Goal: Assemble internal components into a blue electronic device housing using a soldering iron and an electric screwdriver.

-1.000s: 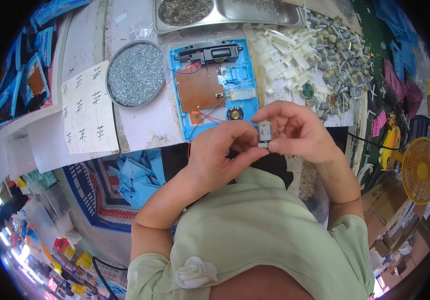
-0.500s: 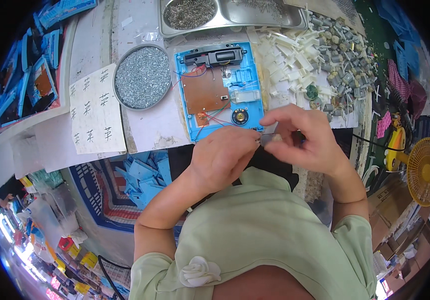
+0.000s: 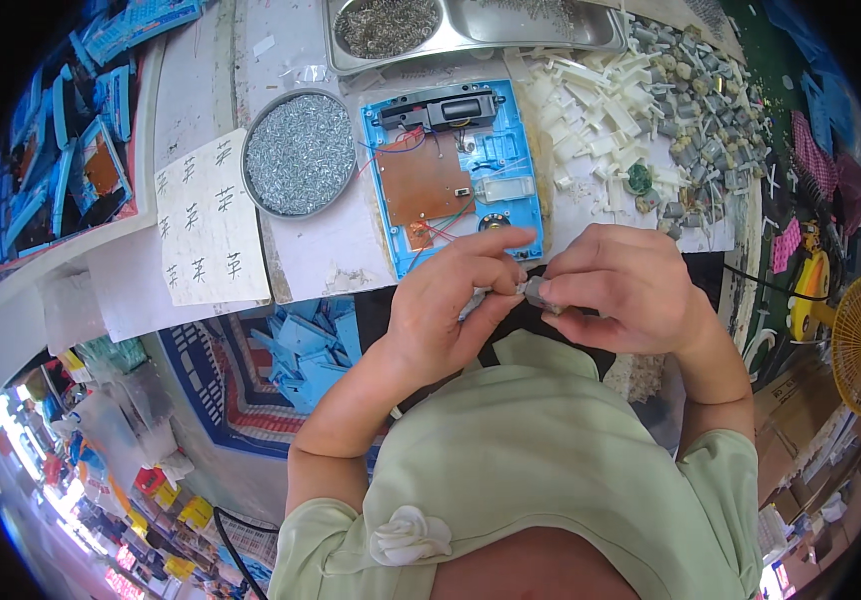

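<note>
Between my two hands, at the table's front edge, is a small grey cylinder (image 3: 537, 291). My right hand (image 3: 636, 285) pinches it between thumb and fingertips. The fingers of my left hand (image 3: 451, 305) are bent and pressed together against its left end, around a small pale piece that they mostly cover. Just beyond lies an open blue plastic casing (image 3: 511, 105), with a brown circuit board (image 3: 421, 180), a black module (image 3: 451, 110) along its far side and thin red and blue wires. My left hand partly hides the round speaker (image 3: 494, 221) in its near right corner.
Left of the casing are a round tray of small silver screws (image 3: 301, 155) and a handwritten paper sheet (image 3: 201, 225). White plastic parts (image 3: 591, 110) and grey cylinders (image 3: 701, 130) lie heaped at right. A divided metal tray (image 3: 481, 45) stands behind; blue parts (image 3: 306, 345) fill a crate below.
My right hand has closed in on the left hand, and the grey cylinder now shows between them. The left hand has turned, its forefinger extended over the casing's near edge. The view has shifted slightly.
</note>
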Demonstrator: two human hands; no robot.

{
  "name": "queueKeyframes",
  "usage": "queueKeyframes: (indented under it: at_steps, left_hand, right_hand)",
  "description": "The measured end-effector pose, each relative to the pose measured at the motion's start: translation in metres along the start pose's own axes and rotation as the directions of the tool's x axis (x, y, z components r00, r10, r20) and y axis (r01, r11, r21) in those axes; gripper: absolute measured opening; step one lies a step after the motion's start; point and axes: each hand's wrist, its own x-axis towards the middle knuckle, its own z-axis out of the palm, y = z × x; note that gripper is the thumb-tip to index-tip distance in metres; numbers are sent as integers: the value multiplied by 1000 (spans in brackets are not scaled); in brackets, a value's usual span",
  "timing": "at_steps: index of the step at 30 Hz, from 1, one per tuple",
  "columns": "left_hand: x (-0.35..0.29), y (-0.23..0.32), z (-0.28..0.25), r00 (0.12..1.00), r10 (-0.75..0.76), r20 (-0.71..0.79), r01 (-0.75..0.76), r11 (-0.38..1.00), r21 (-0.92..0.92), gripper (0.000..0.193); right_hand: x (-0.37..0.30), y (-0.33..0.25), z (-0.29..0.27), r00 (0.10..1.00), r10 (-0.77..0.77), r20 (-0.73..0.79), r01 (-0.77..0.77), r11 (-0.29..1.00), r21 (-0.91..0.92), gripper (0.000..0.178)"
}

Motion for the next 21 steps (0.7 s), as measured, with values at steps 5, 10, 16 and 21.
queueKeyframes:
  at_steps: [5, 10, 16, 21]
  left_hand:
    - [3, -8, 0, 996, 91, 0, -91, 992, 83, 26]
    - [8, -6, -4, 999, 34, -27, -29, 987, 158, 32]
    - [21, -17, -13, 992, -121, -36, 118, 990, -78, 38]
    - [54, -27, -8, 999, -11, -46, 31, 886, 463, 37]
  right_hand:
    - [-3, 1, 1, 1000, -2, 16, 3, 996, -90, 35]
    - [-9, 9, 3, 1000, 24, -19, -25, 997, -79, 36]
    - [-15, 19, -1, 995, 69, -74, -77, 991, -105, 38]
    - [-13, 30, -19, 968, 125, -219, -166, 969, -183, 35]
